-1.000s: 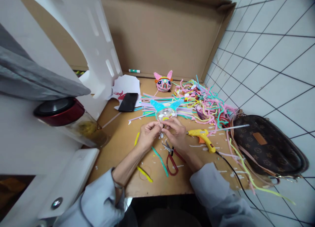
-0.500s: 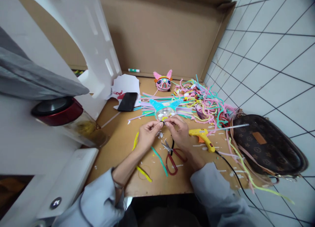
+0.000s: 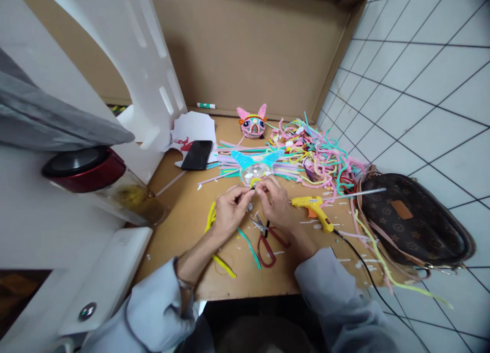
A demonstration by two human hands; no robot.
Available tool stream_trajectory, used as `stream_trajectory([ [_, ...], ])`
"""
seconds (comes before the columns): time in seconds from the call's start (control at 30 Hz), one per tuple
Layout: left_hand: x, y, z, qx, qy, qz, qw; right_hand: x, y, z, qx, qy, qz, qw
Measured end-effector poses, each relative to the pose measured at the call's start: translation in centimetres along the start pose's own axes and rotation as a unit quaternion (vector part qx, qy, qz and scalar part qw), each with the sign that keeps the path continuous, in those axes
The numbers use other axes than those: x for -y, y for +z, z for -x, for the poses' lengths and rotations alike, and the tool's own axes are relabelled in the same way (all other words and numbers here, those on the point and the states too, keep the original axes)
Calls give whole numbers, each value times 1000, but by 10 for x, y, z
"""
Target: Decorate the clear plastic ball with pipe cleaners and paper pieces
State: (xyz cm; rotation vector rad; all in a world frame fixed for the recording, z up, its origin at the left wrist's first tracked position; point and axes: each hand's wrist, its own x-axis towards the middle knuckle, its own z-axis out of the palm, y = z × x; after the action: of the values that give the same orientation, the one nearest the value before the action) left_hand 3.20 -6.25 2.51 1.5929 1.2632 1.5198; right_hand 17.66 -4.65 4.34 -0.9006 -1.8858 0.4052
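Note:
Both hands meet over the middle of the table. My left hand (image 3: 230, 211) and my right hand (image 3: 274, 202) pinch a small black strip (image 3: 253, 187) between their fingertips. One black end hangs down below my right hand, by the red-handled scissors (image 3: 267, 252). Just beyond the fingertips lies a clear round piece with light blue horns (image 3: 240, 160). A yellow fuzzy strip (image 3: 224, 265) is beside my left wrist, and a green strip (image 3: 250, 250) lies between the forearms. The yellow glue gun (image 3: 316, 208) rests to the right of my right hand.
A finished pink-horned head (image 3: 253, 125) stands at the back. Tangled coloured strips (image 3: 325, 159) lie at the back right, with a brown bag (image 3: 415, 220) at the right edge. To the left are a phone (image 3: 197, 155), white paper (image 3: 195, 127) and a glass jar (image 3: 132, 194).
The fingertips have shifted slightly round the black strip, and less of it shows between them. The whole view has moved a little; the things on the table keep their places.

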Motion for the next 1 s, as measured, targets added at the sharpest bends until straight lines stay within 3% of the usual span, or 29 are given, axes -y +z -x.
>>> stream_trajectory([
  [0.07,-1,1,-1,1,-17,22,1000,1,0,0,-21,15,-13,1000],
  [0.23,-5,2,-4,-2,-134,113,985,0,-6,-2,-53,84,-16,995],
  [0.43,-5,2,-8,-15,-203,193,960,-2,-5,-3,-67,37,-16,997],
  [0.5,-5,3,-9,-24,-223,229,947,-1,-3,-2,-44,25,-29,998],
  [0.63,-9,5,-12,-35,-248,291,923,-4,3,3,4,2,-15,1000],
  [0.8,-13,8,-10,-17,-269,320,908,-9,11,9,-23,-38,56,997],
  [1.0,-12,10,-6,-1,-263,324,909,-7,11,10,-37,-37,55,997],
])
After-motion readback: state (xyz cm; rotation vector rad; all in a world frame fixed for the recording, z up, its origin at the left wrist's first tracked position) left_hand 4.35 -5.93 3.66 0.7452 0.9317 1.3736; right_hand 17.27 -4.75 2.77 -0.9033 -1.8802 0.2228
